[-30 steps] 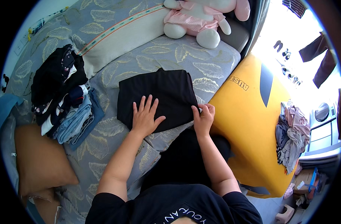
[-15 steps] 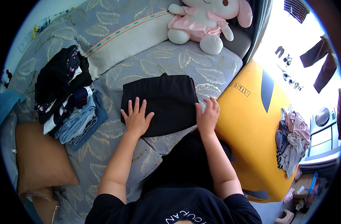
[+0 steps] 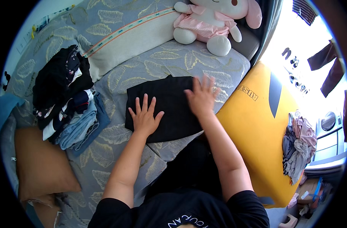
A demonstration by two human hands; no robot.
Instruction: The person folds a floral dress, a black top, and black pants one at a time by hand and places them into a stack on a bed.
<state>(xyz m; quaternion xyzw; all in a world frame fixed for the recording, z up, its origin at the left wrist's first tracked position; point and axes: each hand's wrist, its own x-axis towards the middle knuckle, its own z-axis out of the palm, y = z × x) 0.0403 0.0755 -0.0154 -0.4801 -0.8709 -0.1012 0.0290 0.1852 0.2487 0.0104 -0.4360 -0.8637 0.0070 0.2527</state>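
Observation:
A folded black garment (image 3: pixel 169 110) lies flat on the grey leaf-patterned sofa cover (image 3: pixel 105 152) in front of me. My left hand (image 3: pixel 145 117) rests on its left part, palm down with the fingers spread. Over the garment's right edge is my right hand (image 3: pixel 202 97), open, its fingertips blurred by motion. I cannot tell whether the right palm presses on the cloth. Neither hand grips anything. What kind of garment it is does not show.
A stack of folded clothes (image 3: pixel 73 102), dark ones over blue denim, sits to the left, above a brown cushion (image 3: pixel 44 161). At the back sits a plush toy (image 3: pixel 209 28) in pink. To the right stands a yellow padded piece (image 3: pixel 253 133) with a heap of crumpled clothes (image 3: pixel 298 142).
My right hand has moved away from me, up along the garment's right edge. My left hand stays spread on the cloth, slightly farther right in the picture.

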